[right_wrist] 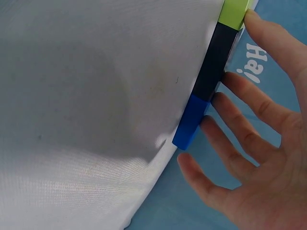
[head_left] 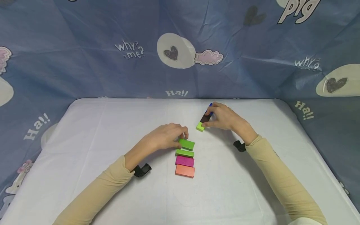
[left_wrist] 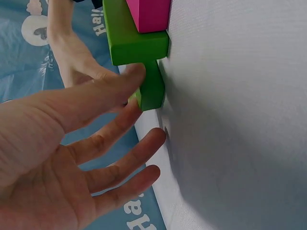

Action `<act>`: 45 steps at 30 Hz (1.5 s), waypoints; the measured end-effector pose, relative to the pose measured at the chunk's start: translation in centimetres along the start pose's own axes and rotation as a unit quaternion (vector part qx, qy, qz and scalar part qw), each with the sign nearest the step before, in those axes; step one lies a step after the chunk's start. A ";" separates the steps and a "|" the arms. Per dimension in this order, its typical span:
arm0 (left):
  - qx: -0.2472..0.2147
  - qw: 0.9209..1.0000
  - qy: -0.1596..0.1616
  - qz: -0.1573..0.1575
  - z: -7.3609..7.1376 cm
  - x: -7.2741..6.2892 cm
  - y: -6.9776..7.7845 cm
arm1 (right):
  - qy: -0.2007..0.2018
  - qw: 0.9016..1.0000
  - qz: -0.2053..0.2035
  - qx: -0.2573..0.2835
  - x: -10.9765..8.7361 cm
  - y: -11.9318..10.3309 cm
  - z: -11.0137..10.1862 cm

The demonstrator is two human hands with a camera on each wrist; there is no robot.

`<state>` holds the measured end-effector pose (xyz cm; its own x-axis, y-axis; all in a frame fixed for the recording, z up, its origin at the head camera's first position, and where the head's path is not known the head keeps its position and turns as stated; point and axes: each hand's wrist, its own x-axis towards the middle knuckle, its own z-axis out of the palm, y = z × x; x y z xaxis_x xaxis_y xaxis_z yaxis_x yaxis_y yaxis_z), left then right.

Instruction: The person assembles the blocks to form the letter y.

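Note:
Near the middle of the white table, my left hand [head_left: 166,136] pinches a green block [head_left: 187,144] between thumb and index finger, its other fingers spread loose in the left wrist view. Nearer to me follow a second green block [head_left: 184,153], a magenta block [head_left: 184,161] and an orange block [head_left: 184,171], forming a column. Farther back, my right hand [head_left: 225,117] touches the side of a slanted row: a lime block [right_wrist: 233,13], a black block [right_wrist: 215,62] and a blue block [right_wrist: 191,122]. Its thumb meets the lime block; relaxed fingers lie along the black and blue ones.
White cloth covers the table [head_left: 112,125]. A blue printed curtain [head_left: 98,68] rises behind its back edge and along both sides. Black straps [head_left: 142,170] sit at both wrists, below the beige sleeves.

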<state>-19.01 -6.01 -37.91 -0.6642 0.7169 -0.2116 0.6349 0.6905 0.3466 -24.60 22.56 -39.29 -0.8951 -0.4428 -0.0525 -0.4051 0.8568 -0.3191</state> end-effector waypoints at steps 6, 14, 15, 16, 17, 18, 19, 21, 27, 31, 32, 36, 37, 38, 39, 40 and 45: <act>0.021 0.999 0.029 0.002 -0.1 0.0 -0.2 | 0.000 1.000 -0.002 0.000 0.0 0.1 -0.1; 0.034 0.998 0.061 0.003 0.0 -0.2 -0.4 | 0.002 1.000 -0.005 0.001 0.1 0.2 -0.1; 0.035 0.997 0.062 0.001 0.0 -0.2 -0.4 | 0.001 1.000 -0.004 0.001 0.1 0.2 -0.1; 0.037 0.997 0.062 -0.001 0.1 -0.2 -0.4 | 0.001 1.000 -0.004 0.001 0.1 0.1 -0.1; 0.037 0.997 0.061 -0.005 0.1 -0.2 -0.4 | 0.000 1.000 -0.004 0.001 0.1 0.1 -0.1; 0.037 0.998 0.058 -0.008 0.2 -0.1 -0.3 | 0.000 1.000 -0.003 0.001 0.1 0.2 -0.1; 0.040 0.998 0.056 -0.011 0.3 -0.1 -0.3 | -0.001 1.000 -0.003 0.001 0.1 0.2 -0.1; 0.046 0.997 0.054 -0.015 0.5 0.0 -0.1 | -0.003 1.000 0.000 0.000 0.1 0.2 -0.1; 0.068 0.995 0.069 -0.024 1.2 0.1 0.3 | -0.004 1.000 0.004 0.000 0.0 0.1 0.0; 0.089 0.992 0.076 -0.043 1.6 0.3 0.6 | -0.004 1.000 0.005 0.004 0.0 0.0 0.0; 0.095 0.991 0.077 -0.048 1.6 0.3 0.6 | -0.004 1.000 0.005 0.005 0.0 0.0 0.0; 0.110 0.989 0.079 -0.063 1.6 0.3 0.8 | -0.004 1.000 0.003 0.006 0.0 -0.1 0.0; 0.111 0.989 0.078 -0.063 1.5 0.3 0.8 | -0.004 1.000 0.003 0.005 0.0 -0.1 0.0; 0.110 0.989 0.076 -0.064 1.5 0.2 0.8 | -0.004 1.000 0.003 0.005 0.0 -0.1 -0.1; 0.108 0.989 0.074 -0.064 1.4 0.2 0.8 | -0.004 1.000 0.004 0.005 0.0 -0.1 0.0; 0.106 0.990 0.071 -0.064 1.3 0.2 0.9 | -0.004 1.000 0.004 0.004 0.0 -0.1 0.0; 0.095 0.991 0.059 -0.072 0.9 -0.1 0.8 | -0.003 1.000 0.004 -0.001 0.1 0.1 0.0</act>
<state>-18.10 -5.46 -38.45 -0.7874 0.6017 -0.1339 0.5859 0.7981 0.1407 -24.67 22.59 -39.33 -0.8976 -0.4366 -0.0606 -0.3974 0.8611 -0.3172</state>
